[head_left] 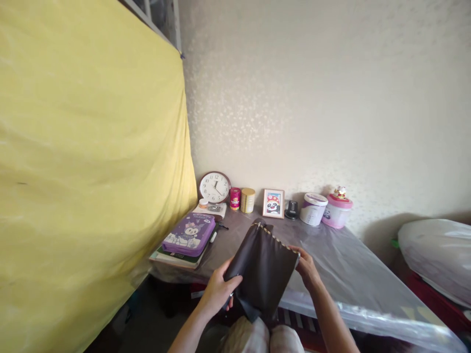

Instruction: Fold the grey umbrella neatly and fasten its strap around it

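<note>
You hold the dark cloth (270,274) above the near edge of the table (338,264). Your left hand (217,290) grips the cloth's left side, thumb on top; your right hand (309,268) pinches its far right corner, by the patterned border. On the table's left end lies the purple case (189,234); along the table's back stand the clock (215,187), the picture frame (273,203) and the pink tub (336,212).

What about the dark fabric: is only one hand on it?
No: the left hand holds the dark fabric at its left side, and the right hand holds its right corner.
</note>
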A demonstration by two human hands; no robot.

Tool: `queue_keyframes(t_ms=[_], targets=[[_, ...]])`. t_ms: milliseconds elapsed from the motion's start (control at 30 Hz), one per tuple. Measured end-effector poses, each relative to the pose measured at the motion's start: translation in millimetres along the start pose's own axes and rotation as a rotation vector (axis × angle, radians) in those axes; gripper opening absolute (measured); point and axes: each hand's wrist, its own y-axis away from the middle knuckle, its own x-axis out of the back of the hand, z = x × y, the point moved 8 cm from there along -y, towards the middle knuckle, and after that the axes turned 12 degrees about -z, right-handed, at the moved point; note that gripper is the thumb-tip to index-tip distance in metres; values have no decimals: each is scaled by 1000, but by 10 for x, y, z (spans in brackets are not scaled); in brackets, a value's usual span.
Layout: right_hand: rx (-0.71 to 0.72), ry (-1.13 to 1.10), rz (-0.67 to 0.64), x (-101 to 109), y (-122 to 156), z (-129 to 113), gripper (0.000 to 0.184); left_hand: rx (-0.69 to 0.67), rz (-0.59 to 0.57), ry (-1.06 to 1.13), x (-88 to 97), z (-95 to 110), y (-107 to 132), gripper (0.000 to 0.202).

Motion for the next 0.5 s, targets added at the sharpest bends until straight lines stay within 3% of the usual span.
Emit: queue_keyframes(t_ms=[100,200,367,500], targets=[[-12,-45,-8,-47,31,12,40,17,-12,19,15,-31,-23,64],[37,-29,-55,-180,47,-128,42,-1,5,-105,25,-27,-31,66],[137,274,-75,-442,29,-434,46,-31,20,-255,-37,-18,-41,68],[141,432,-48,-478,-15,-438,40,-40,3,-233,-69,23,-55,66]])
